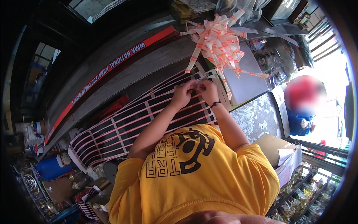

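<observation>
A long black sheet [128,138] lies across the bench in front of me, with pink-edged pale strips running along it and grey bands crossing them. At its far right end, my left hand [182,95] and my right hand [207,92] are close together. Both have their fingers pinched on a pale strip [201,79], whose ends are partly covered by the fingers. A dark band circles my right wrist. Just beyond my hands sits a tangled heap of white and orange ribbon strips [220,44], with loose tails hanging toward the sheet.
A red printed strip [112,67] edges a long grey ledge behind the sheet. Clear plastic bags [276,61] lie at the far right. A cardboard box [270,147] stands right of me, a blue container [54,168] at left. Another person [304,108] is at right.
</observation>
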The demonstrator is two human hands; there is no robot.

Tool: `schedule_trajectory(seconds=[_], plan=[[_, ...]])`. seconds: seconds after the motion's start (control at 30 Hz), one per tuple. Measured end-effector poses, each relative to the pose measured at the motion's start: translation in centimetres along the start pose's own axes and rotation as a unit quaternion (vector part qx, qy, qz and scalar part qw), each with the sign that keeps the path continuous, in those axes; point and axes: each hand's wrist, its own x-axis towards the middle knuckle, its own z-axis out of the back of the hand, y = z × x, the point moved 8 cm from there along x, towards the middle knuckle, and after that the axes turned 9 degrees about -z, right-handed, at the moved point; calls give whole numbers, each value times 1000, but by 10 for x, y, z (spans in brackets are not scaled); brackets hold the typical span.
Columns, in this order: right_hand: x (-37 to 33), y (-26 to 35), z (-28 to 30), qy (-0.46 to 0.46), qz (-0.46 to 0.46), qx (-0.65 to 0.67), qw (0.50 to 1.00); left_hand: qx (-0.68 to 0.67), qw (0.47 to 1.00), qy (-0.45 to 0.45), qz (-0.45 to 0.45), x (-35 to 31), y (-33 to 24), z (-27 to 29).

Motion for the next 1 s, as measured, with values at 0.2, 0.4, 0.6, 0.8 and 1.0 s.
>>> schedule_trajectory(seconds=[0.2, 0.4, 0.6, 0.8, 1.0], plan=[[-10, -5, -2, -67, 12, -42, 997, -34, 999, 5, 14, 0, 1, -1], [-18, -5, -4, -110, 61, -49, 991, -231, 954, 34, 186, 19, 32, -14], [-20, -3, -3, -122, 81, -44, 988, -172, 959, 125, 188, 43, 41, -16], [-22, -6, -3, -129, 74, -36, 988, -160, 951, 208, 162, 50, 46, -20], [-23, -4, -6, -153, 111, -74, 979, -192, 939, 219, 182, 52, 52, -22]])
